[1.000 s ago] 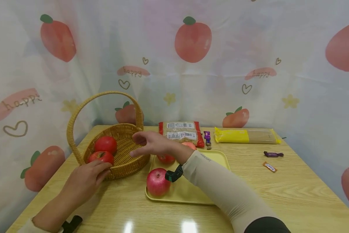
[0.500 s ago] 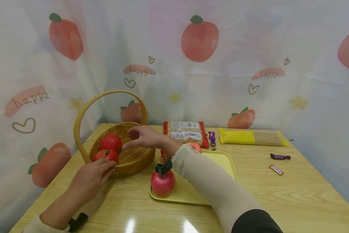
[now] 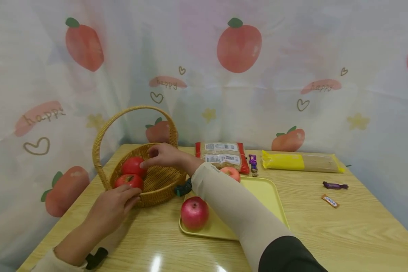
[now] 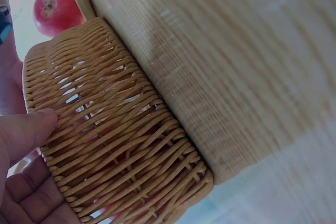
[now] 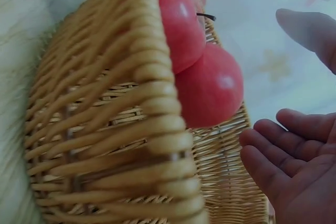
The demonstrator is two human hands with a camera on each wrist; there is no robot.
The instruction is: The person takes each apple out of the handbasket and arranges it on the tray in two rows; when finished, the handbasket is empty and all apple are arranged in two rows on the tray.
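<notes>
A wicker basket (image 3: 163, 196) with a tall arched handle stands at the left of the table, two red apples (image 3: 133, 167) inside its left part. My left hand (image 3: 113, 206) grips the near rim; in the left wrist view its thumb (image 4: 29, 129) lies on the outer wall and the fingers reach inside. Over the basket's right half hovers my right hand (image 3: 166, 155), fingers bent loosely, fingertips close to the back apple in the head view. The right wrist view shows that hand (image 5: 296, 166) holding nothing, apart from the stemmed apple (image 5: 181, 24) and the one touching it (image 5: 212, 87).
Right of the basket lies a yellow tray (image 3: 265, 200), partly under my right forearm, with an apple (image 3: 194, 213) at its near left corner and another (image 3: 231, 173) behind. Farther back are a red-edged food packet (image 3: 222, 156), a yellow noodle pack (image 3: 302, 161) and several wrapped candies (image 3: 335, 185).
My right hand has moved left over the basket, closer to the apples. The left hand keeps its hold on the rim. The head view has turned slightly left.
</notes>
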